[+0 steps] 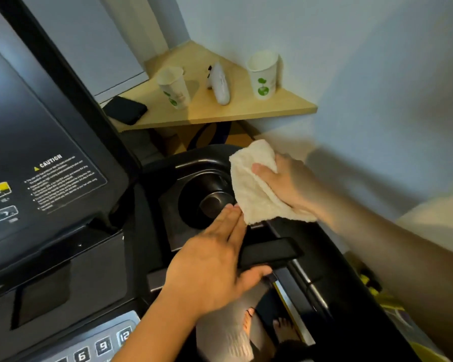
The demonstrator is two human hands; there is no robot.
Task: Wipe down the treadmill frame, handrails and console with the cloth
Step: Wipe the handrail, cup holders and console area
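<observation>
Right hand: clamped on the white cloth, at the cup holder.
Left hand: fingers straight, thumb against the black phone.

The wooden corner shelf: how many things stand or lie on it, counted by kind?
On the shelf:
Paper cups: 2
White controller-like device: 1
Black phone-like object: 1
Total: 4
</observation>
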